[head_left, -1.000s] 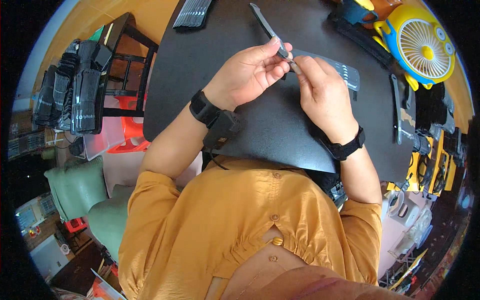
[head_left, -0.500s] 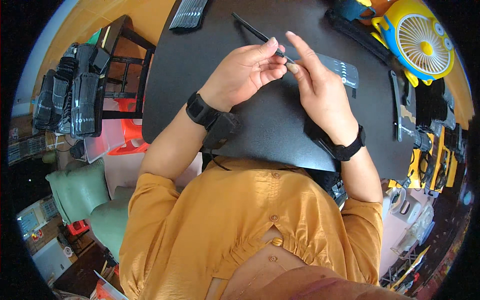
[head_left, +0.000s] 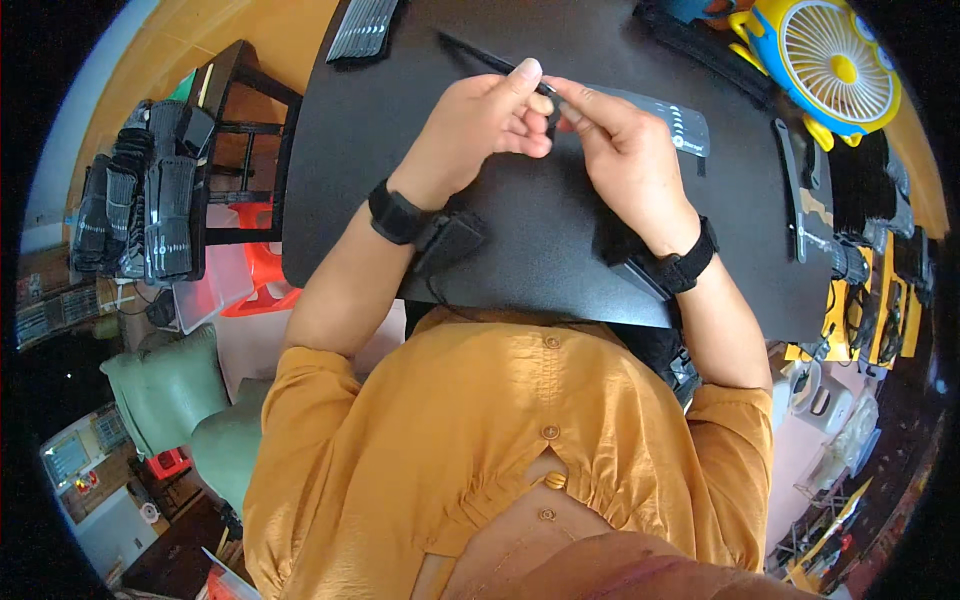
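**Both hands on a thin black strip at the far middle of the desk**

Left hand (head_left: 480,125) — fingers curled, thumb and forefinger pinched on a thin black strip (head_left: 478,53); black band on the wrist, with a small black box (head_left: 448,240) lying just below it on the desk (head_left: 340,200).

Right hand (head_left: 625,150) — forefinger and thumb closed on the same strip at its near end, touching the left fingertips; black band on this wrist too.

Thin black strip — long, narrow, runs from the pinch away to the upper left, low over the dark desk top; whether its far end touches the surface cannot be told.

Nearest the viewer: orange buttoned shirt (head_left: 520,440), forearms rising from it onto the desk.

Just beyond the right hand: flat grey-black card with a row of pale dots (head_left: 665,120), lying on the desk, partly behind the fingers.

Far left edge of the desk: bundle of slim dark strips (head_left: 362,28), well apart from the hands.

Far right: yellow and blue round fan (head_left: 825,60); near it a long dark strap (head_left: 790,190) along the desk's right side.

Off the desk, left: dark wooden stand (head_left: 235,150), with stacked black webbed items (head_left: 145,205) beside it, a green cushioned seat (head_left: 165,400) lower down.
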